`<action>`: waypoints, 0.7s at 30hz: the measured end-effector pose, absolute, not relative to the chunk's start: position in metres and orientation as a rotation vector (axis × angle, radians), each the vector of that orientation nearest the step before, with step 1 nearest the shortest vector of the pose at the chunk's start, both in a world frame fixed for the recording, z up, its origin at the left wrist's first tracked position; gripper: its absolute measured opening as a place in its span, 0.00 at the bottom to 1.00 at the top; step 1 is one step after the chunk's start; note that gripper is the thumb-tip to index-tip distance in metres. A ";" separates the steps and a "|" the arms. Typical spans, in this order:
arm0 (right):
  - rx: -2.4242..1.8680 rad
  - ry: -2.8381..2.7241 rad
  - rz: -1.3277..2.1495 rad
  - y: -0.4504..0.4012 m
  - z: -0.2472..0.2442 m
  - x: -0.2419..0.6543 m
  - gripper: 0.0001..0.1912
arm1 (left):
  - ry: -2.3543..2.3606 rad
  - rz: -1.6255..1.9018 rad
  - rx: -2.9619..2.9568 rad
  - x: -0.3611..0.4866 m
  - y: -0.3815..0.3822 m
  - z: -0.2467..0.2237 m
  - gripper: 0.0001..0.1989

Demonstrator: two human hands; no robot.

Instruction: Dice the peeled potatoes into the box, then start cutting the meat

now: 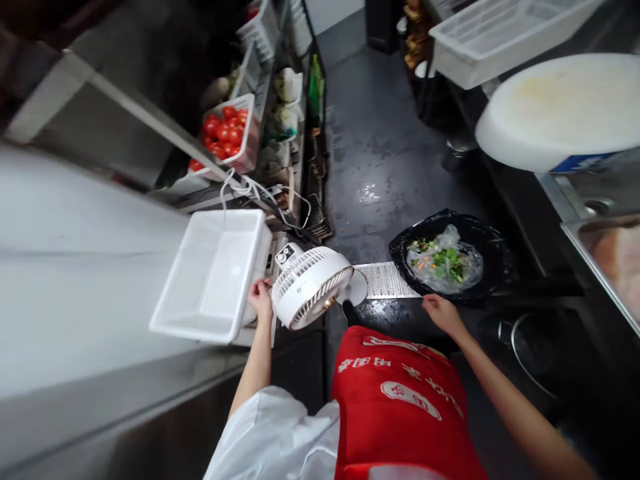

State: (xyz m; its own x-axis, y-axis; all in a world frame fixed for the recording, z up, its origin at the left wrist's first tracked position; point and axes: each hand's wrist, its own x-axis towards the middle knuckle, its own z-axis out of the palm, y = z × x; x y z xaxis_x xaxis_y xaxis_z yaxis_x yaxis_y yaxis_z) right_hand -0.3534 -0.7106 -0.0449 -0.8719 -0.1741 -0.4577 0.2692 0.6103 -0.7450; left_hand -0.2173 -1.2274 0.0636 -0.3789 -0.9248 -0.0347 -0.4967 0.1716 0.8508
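Observation:
My left hand (261, 300) is between a white plastic tub (210, 273) and a white electric fan (310, 283). Its fingers are loosely bent with the thumb apart, and nothing shows in them; I cannot tell whether it touches the tub or the fan. Out to the other side, my right hand (440, 313) hangs near the rim of a bin lined with a black bag (400, 247). Its fingers are curled together and nothing shows in them. Inside the bin lie clear plastic and green scraps (447, 263).
A metal floor grate (383, 280) crosses the wet dark floor (367, 153). Shelving on the left holds a basket of tomatoes (227, 133). To the right are a thick round white board (565, 113), a white plastic basket (500, 40) and a metal tray (610, 267) on the counter.

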 end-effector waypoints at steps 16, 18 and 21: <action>0.748 1.966 -1.690 -0.921 -0.039 -0.267 0.11 | -2.605 -2.408 0.737 -0.360 -1.306 0.061 0.37; 0.809 1.881 -1.727 -0.926 -0.046 -0.261 0.11 | -2.571 -2.421 0.762 -0.356 -1.308 0.059 0.37; 0.885 1.763 -1.750 -0.934 -0.050 -0.255 0.10 | -2.557 -2.423 0.822 -0.357 -1.312 0.057 0.38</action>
